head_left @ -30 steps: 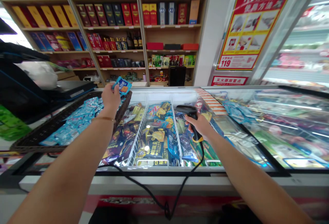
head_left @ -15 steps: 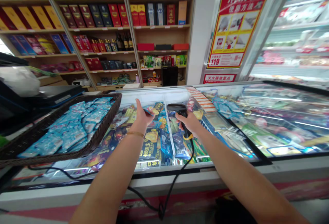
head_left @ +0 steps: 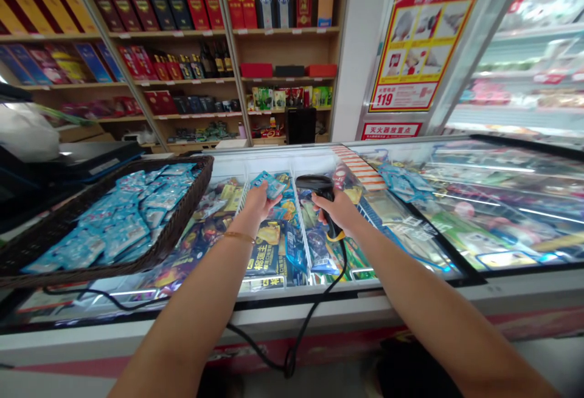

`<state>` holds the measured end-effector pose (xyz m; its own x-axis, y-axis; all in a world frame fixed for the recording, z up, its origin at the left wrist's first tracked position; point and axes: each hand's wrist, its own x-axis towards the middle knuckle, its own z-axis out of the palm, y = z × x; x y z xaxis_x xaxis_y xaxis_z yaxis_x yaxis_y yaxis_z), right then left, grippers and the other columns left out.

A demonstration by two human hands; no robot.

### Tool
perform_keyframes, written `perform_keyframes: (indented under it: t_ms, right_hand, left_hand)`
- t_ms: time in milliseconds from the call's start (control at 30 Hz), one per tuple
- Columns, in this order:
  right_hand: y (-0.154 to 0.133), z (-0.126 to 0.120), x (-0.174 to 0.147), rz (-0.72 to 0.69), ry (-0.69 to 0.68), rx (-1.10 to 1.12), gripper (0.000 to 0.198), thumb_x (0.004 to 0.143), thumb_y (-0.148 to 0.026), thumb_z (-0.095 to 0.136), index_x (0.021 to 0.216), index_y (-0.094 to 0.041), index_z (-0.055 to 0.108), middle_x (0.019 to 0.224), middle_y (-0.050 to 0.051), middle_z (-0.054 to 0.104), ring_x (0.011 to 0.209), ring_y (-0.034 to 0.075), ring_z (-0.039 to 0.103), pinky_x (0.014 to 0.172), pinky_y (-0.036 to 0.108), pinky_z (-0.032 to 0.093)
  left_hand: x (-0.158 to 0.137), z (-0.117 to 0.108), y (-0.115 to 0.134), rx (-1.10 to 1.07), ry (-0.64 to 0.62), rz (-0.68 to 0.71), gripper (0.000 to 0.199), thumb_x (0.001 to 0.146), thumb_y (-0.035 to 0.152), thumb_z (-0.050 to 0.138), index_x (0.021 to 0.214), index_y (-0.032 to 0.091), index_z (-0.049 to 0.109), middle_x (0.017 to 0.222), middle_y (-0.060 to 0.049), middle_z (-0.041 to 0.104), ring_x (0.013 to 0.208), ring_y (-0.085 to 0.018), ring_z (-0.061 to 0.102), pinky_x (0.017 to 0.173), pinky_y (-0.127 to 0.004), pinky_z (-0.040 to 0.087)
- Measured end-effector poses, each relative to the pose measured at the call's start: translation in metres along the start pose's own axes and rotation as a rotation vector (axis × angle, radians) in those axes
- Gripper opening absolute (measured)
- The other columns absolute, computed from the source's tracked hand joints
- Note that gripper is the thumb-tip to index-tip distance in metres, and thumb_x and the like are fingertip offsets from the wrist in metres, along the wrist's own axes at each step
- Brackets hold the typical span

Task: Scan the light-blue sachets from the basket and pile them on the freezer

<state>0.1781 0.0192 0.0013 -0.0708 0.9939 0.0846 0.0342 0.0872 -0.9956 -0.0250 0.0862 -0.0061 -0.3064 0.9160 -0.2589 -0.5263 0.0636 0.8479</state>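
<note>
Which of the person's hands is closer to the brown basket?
Left. The left hand, pinching a blue packet, is to the right of the basket, apart from it; the right hand, gripping a black scanner, is farther off to the right.

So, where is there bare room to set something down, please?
The right-hand clear glass lid looks bare between the pile of light blue packets and the black back rail. It's crowded at left, under the dark brown wicker basket, and mid-freezer, where the left hand holds one blue packet and the right hand a black scanner.
</note>
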Motion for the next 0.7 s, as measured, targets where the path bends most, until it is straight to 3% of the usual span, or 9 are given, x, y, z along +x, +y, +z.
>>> perform_keyframes:
  t_ms: [100,233,367,700]
  right_hand:
    - [0.0,0.0,0.0,-0.01,-0.005,-0.009,0.02,0.08,-0.028,0.072,0.082,-0.017,0.056,0.06,-0.001,0.063,0.037,0.01,0.054,0.035,0.021,0.041]
    - [0.002,-0.001,0.0,-0.029,-0.019,-0.032,0.023,0.079,-0.032,0.075,0.083,-0.017,0.057,0.061,0.0,0.064,0.038,0.01,0.054,0.036,0.022,0.043]
    - [0.008,-0.003,0.003,-0.072,-0.061,-0.063,0.024,0.08,-0.035,0.074,0.084,-0.017,0.058,0.063,0.001,0.065,0.039,0.01,0.054,0.037,0.022,0.044]
    - [0.004,-0.003,-0.002,-0.085,-0.098,-0.154,0.017,0.082,-0.031,0.069,0.081,-0.018,0.058,0.058,0.0,0.063,0.041,0.011,0.055,0.04,0.023,0.045]
  left_hand:
    - [0.001,-0.001,-0.003,0.066,0.026,0.096,0.017,0.082,0.012,0.067,0.086,0.02,0.052,0.081,0.001,0.064,0.072,-0.012,0.065,0.081,-0.041,0.061]
    - [0.002,-0.004,-0.007,0.18,-0.069,0.224,0.023,0.072,0.015,0.078,0.079,0.017,0.056,0.07,0.002,0.06,0.071,-0.013,0.064,0.082,-0.04,0.061]
    - [0.002,-0.004,-0.009,0.191,-0.098,0.313,0.019,0.074,0.024,0.076,0.084,0.017,0.061,0.073,-0.001,0.064,0.077,-0.014,0.067,0.081,-0.036,0.061]
    - [0.001,0.0,-0.01,0.148,-0.073,0.355,0.013,0.079,0.019,0.067,0.089,0.017,0.059,0.083,-0.004,0.071,0.081,-0.016,0.07,0.08,-0.036,0.061]
